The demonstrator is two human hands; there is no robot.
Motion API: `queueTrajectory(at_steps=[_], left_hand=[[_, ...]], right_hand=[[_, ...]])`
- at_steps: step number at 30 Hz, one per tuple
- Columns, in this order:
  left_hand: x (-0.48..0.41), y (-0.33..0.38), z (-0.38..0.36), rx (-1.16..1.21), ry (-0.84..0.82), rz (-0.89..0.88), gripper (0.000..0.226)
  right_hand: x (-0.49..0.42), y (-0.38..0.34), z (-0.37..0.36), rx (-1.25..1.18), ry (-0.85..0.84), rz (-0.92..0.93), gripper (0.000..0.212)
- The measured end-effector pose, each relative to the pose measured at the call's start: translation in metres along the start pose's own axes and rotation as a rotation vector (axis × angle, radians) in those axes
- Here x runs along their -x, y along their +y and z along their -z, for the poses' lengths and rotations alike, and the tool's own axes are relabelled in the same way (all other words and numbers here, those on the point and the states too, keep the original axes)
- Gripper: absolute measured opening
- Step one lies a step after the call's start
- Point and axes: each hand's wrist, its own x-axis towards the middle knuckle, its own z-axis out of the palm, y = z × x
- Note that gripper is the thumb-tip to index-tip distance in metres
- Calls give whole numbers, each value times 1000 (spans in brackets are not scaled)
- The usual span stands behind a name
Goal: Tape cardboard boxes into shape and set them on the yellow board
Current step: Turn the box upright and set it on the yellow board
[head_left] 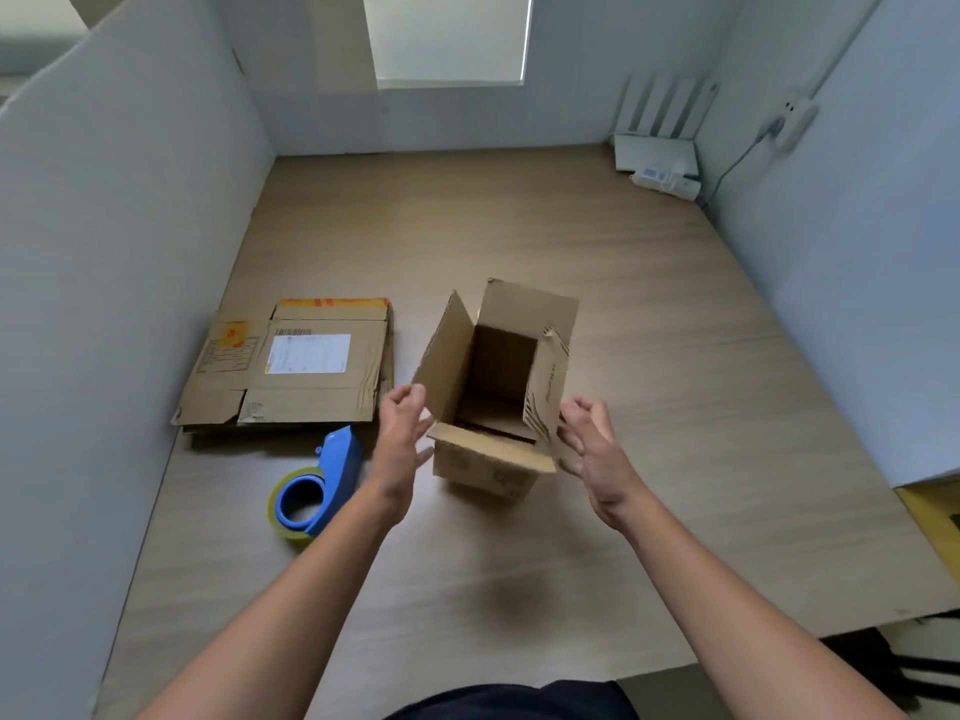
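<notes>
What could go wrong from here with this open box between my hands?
The box stands with flaps up, neither the left hand nor the right hand gripping it; a grab might tip it or crumple its torn flap. The tape dispenser lies by the left forearm and might get knocked.

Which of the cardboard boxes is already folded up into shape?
The plain box between the left hand and right hand, standing upright with its top flaps open. The labelled cardboard lies flat, unfolded.
</notes>
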Motion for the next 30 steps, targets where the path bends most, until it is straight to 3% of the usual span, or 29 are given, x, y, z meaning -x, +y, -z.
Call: queueTrajectory(at_steps=[2, 4, 6, 7, 8, 10, 14, 17, 21, 23, 26, 30], left_hand=[[1, 6, 0, -123, 127, -264, 60], [-4, 10, 4, -499, 206, -727, 58], [-18, 15, 10, -855, 105, -1168, 40], [-26, 17, 12, -978, 12, -1256, 34], [-33, 18, 13, -1088, -73, -1253, 34], [-43, 17, 16, -1327, -177, -1078, 48], [-52, 15, 20, -1593, -219, -736, 92], [-51, 8, 18, -1561, -199, -609, 105], [-50, -2, 18, -1463, -161, -515, 115], [-51, -5, 21, -1409, -148, -507, 117], [-48, -10, 21, -1331, -143, -469, 118], [-39, -22, 14, -1247, -114, -435, 111]], right_hand=[[1, -9, -3, 113, 8, 113, 81], [2, -17, -8, 322, 57, 298, 70], [0, -22, -16, 514, 126, 512, 61], [1, -26, -20, 556, 134, 574, 57], [1, -29, -25, 580, 113, 605, 54], [-1, -35, -35, 625, 29, 623, 52], [-26, -46, -45, 850, 58, 521, 48], [-36, -49, -38, 1095, 67, 462, 43], [-25, -54, -26, 1420, 209, 493, 57], [-21, -49, -12, 1495, 234, 391, 62], [-19, -26, 7, 1457, 152, 240, 76], [-25, 20, -2, 1167, -5, 153, 94]])
